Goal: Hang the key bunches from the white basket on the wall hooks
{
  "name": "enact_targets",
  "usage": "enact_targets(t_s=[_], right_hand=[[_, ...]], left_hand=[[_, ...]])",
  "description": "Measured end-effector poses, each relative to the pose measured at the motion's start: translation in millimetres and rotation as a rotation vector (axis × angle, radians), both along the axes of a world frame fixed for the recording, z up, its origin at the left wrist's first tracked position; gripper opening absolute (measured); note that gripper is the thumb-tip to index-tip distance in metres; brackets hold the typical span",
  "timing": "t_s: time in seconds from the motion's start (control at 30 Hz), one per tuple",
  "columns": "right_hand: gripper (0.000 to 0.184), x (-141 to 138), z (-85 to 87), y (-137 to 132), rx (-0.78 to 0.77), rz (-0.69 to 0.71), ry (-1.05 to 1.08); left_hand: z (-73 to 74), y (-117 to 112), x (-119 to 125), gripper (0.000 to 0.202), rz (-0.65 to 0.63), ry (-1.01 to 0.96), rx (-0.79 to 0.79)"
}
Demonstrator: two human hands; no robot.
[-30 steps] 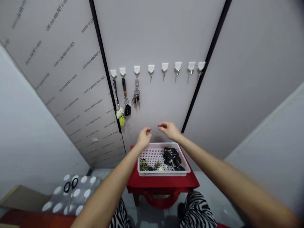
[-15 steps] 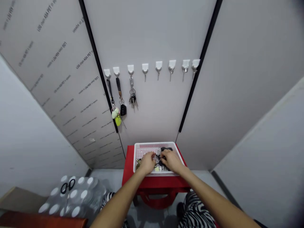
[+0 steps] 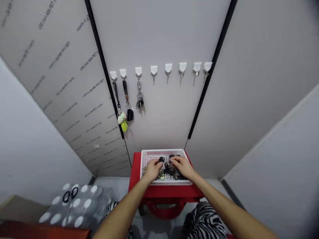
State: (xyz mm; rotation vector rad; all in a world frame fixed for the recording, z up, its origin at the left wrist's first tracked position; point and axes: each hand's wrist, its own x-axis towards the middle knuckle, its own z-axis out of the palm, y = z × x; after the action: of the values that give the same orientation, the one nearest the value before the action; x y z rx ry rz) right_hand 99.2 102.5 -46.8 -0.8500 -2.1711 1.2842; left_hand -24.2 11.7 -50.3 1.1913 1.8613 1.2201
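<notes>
Over a white plastic basket [image 3: 147, 153], my left hand [image 3: 152, 168] is closed in a pinch on a black-headed key [image 3: 161, 159]. My right hand [image 3: 183, 166] faces it from the other side, thumb and fingertips together at a small silvery piece too small to make out. Between and below the hands is a jumble of dark and metal keys [image 3: 169, 170], partly hidden by my fingers. Another black item [image 3: 173, 155] lies at the back right of the basket. A pale yellow-green piece [image 3: 162, 177] shows near its front wall.
The basket stands on a red stool [image 3: 171, 191] against the wall panels. A row of white hooks [image 3: 154, 69] runs above, the left ones bearing a key bunch [image 3: 140, 103], a black car key [image 3: 130, 115] and a yellow-green tag [image 3: 124, 126]. Bottled water [image 3: 74, 202] with scissors [image 3: 70, 195] stands left.
Both hands have drawn slightly apart, the left one moving a little left. The black-headed key now shows at the left fingertips, and more of the keys between the hands is visible.
</notes>
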Motion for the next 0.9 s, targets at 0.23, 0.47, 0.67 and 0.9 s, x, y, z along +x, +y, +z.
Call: enact_targets(t_s=[0.23,0.47,0.67,0.9], right_hand=[[0.022,-2,14.2,-8,0.078,0.024,-0.072],[0.020,-19,21.7,-21,0.139,0.029,-0.051],[0.018,-38,81.9,-1,0.153,0.050,0.029],[0.014,-88,210.9,19,0.210,-0.085,0.276]], left_hand=[[0.2,0,-3,0.018,0.089,-0.323,0.077],[4.3,-3,-3,0.018,0.087,-0.506,0.102],[40.1,2,-24,0.025,0.177,-0.103,0.236],[163.6,35,-39,0.037,0.191,0.170,0.620]])
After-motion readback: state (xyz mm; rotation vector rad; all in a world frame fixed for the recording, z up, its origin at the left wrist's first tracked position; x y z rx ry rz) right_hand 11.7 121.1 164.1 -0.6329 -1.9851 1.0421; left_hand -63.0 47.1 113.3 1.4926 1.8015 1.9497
